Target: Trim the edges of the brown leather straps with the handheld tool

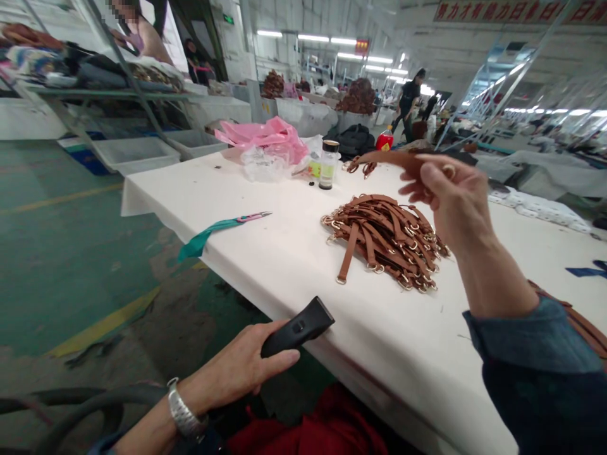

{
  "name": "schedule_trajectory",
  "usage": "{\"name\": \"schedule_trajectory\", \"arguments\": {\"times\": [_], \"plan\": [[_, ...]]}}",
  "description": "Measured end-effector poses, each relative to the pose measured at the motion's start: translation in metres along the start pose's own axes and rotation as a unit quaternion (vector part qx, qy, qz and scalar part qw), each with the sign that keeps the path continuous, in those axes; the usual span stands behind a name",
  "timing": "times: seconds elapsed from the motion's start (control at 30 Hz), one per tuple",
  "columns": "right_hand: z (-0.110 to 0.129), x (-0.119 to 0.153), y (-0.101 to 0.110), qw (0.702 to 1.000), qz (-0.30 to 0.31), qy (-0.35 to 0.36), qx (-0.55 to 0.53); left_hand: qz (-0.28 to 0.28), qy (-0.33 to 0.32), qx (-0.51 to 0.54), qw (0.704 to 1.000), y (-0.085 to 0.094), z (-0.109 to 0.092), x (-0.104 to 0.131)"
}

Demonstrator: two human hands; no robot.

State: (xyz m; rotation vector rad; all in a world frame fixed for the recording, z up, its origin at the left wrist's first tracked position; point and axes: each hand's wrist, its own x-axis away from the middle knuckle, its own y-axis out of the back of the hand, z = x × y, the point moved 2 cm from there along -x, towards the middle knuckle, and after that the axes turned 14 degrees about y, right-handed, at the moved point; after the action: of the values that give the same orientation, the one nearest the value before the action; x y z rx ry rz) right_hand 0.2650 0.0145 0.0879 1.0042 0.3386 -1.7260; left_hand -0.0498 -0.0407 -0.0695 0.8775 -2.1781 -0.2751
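Observation:
My left hand [253, 357] is wrapped round a black hair-clipper-like device [300, 327] at the table's near edge. Raised above the right part of the table, my right hand [448, 189] pinches a brown strap [391, 158], blurred, that stretches out to the left. Below and to the left of that hand lies a pile of brown straps [384, 237] with gold-coloured metal rings and clasps. One strap of the pile sticks out toward me.
On the white table [284, 253] lie pink-handled scissors [256, 217] with teal cloth [206, 237]. A jar [328, 165], pink plastic bag [270, 136] and red bottle [384, 139] stand farther back. Dark blue strips [588, 270] lie at the right. People are in the background.

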Motion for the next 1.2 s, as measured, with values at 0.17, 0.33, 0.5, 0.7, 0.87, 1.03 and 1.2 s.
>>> {"name": "schedule_trajectory", "arguments": {"times": [0.17,0.33,0.5,0.7,0.87,1.03,1.2], "plan": [[0.001,0.127,-0.008,0.927,0.299,0.058,0.217,-0.014,0.004,0.0,1.0,0.007,0.005,0.003],[-0.013,0.22,0.013,0.833,0.433,0.064,0.338,-0.021,0.013,-0.017,1.0,0.012,0.008,0.004],[-0.009,0.24,0.05,0.815,0.409,0.063,0.406,-0.022,0.011,-0.025,0.999,0.01,0.004,0.001],[-0.008,0.25,0.077,0.807,0.407,0.011,0.427,-0.023,0.014,-0.037,0.999,0.011,0.003,-0.002],[-0.004,0.223,0.035,0.855,0.401,0.018,0.328,-0.022,0.021,-0.081,0.996,0.022,-0.014,-0.003],[-0.025,0.206,-0.024,0.899,0.364,0.046,0.238,-0.017,0.024,-0.127,0.991,0.034,-0.042,-0.005],[-0.033,0.217,-0.04,0.921,0.334,0.088,0.18,0.003,0.037,-0.179,0.983,0.037,-0.062,-0.003]]}}
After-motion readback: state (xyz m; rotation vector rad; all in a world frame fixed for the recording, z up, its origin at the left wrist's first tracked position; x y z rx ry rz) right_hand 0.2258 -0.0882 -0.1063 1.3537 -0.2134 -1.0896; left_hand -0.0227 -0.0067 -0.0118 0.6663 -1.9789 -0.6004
